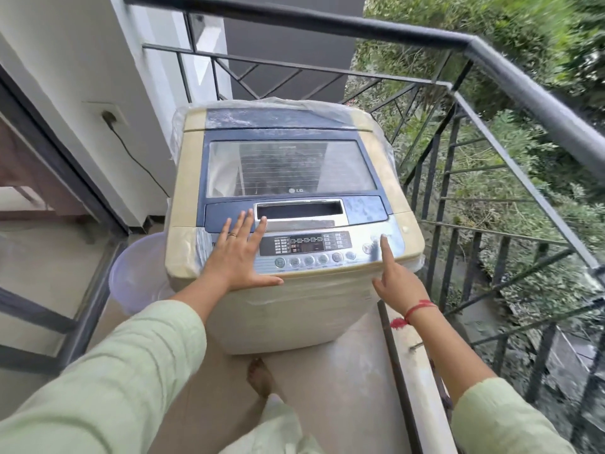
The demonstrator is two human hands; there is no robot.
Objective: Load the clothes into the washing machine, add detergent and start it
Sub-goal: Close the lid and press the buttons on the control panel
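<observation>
on the lg washing machine (288, 165), left hand (237, 253) flat, right hand (397, 283) pointing

Bright soft daylight, weak shadows; hazy reflections on washer lid glass (288, 168); foliage (556, 34) smeared (motion blur), railing (523, 90) bowed by wide-angle distortion.

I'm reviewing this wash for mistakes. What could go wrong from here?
1. The forefinger of the right hand is at the right end of the control panel while the lid is shut; reflections hide what is inside, so it may start unloaded or without detergent.
2. The left hand lies flat on the panel's left end, thumb beside the buttons, and could press one by mistake.
</observation>
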